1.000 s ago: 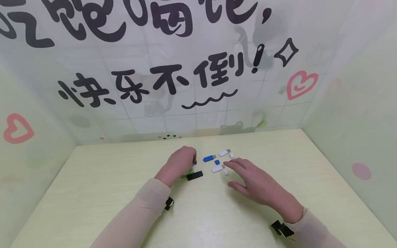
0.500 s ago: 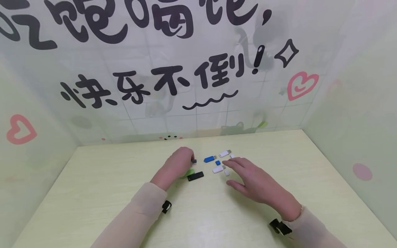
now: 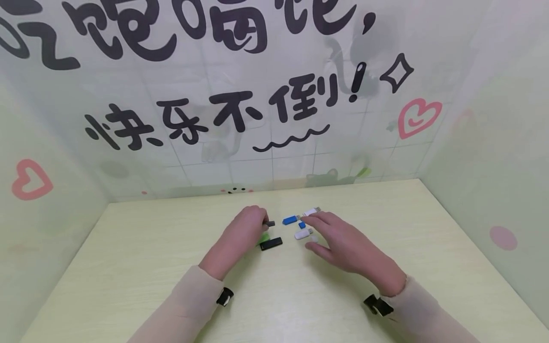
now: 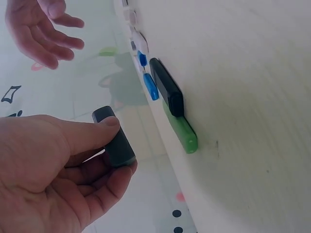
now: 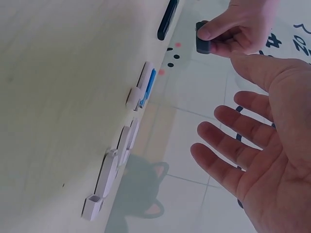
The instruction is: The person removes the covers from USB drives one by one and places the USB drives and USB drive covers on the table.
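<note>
My left hand [image 3: 240,240] is raised over the table and pinches a dark grey USB stick [image 4: 116,141] between thumb and fingers. Just below it on the table lie a black USB stick [image 3: 271,244] and a green one [image 4: 181,130], side by side. My right hand [image 3: 349,245] hovers with fingers spread and nothing in them, above the small white and blue pieces. Near its fingertips are a blue USB stick [image 3: 290,220], its blue cap [image 3: 302,225] and a white USB stick [image 3: 303,234]. A second white stick [image 3: 310,212] lies farther back, partly hidden by my fingers.
Loose white caps, one [image 5: 91,208] seen hollow end up, lie among the sticks. The pale wooden table [image 3: 150,247] meets a lettered back wall [image 3: 240,166] and a side wall at each end.
My right hand has shifted left over the white and blue pieces. The dark stick in my left hand now shows more beyond the fingers; that forearm has drawn slightly left.
</note>
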`<state>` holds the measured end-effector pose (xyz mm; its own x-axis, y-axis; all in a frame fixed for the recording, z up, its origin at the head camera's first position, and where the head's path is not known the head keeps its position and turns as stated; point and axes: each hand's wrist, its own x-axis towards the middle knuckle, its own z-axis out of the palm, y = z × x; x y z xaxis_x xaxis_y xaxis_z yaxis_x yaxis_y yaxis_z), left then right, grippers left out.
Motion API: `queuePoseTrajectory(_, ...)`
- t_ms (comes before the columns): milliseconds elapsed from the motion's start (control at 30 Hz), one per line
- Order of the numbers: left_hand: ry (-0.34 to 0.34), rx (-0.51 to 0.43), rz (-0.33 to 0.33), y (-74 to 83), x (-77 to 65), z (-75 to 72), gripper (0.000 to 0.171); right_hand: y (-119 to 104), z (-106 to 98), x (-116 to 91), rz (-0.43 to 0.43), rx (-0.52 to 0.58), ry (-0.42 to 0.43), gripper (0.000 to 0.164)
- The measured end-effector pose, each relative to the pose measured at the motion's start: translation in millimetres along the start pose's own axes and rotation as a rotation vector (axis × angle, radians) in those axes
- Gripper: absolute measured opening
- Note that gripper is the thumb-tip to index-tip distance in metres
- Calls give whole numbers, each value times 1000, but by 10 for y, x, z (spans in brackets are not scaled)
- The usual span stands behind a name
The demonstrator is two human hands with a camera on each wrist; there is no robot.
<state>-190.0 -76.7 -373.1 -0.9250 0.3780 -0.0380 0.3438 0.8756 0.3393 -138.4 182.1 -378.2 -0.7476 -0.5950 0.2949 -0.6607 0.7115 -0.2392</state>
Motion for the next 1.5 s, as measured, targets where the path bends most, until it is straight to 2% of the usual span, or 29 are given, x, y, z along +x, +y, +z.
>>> queuePoseTrajectory(167, 49, 13, 47, 39, -123, 6, 5, -20, 11, 50, 6, 11, -6, 58)
queuePoseTrajectory(400, 87, 42, 57, 108, -294, 14, 5, -52, 72, 140, -35, 34, 4, 55)
queuePoseTrajectory(700, 167, 23, 148, 147, -459, 81, 8, -130, 137, 215, -50, 43, -11, 53)
queuePoseTrajectory(867, 210, 3, 195, 164, -523, 152, 9, -163, 180, 266, -75, 35, -38, 50)
queuePoseTrajectory(1067, 241, -6, 232, 185, -577, 234, 10, -194, 237, 308, -130, 18, -53, 38)
queuePoseTrajectory(1500, 273, -30, 269, 226, -610, 278, 9, -251, 306, 327, -177, 32, -38, 18)
